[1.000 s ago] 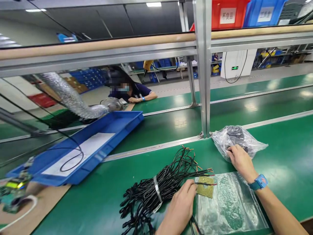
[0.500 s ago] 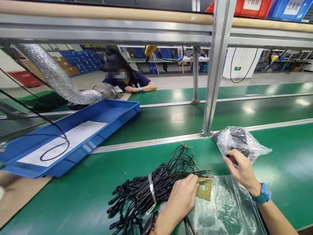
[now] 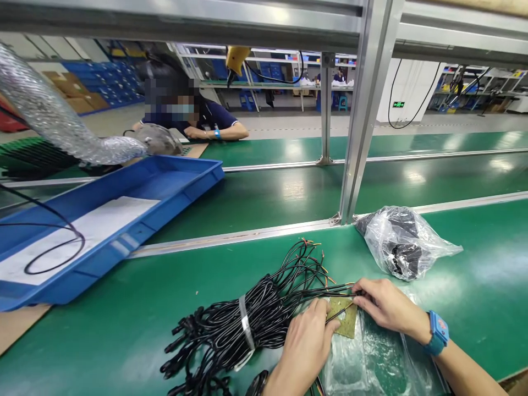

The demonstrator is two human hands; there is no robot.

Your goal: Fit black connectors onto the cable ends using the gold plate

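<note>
Black cable [image 3: 339, 313] over yellowish pad [image 3: 348, 326], lower right of centre; pinched by left hand [image 3: 307, 336] and, near its end, apparently by right hand [image 3: 383, 306]. Probably working that end; calls next for steady holding.

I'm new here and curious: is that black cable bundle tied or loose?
Tied: a pale band crosses the middle of the black cable bundle, while its ends fan out.

view: head-worn camera | facing: forward, down | range: close above green workbench [image 3: 136, 319]
</note>
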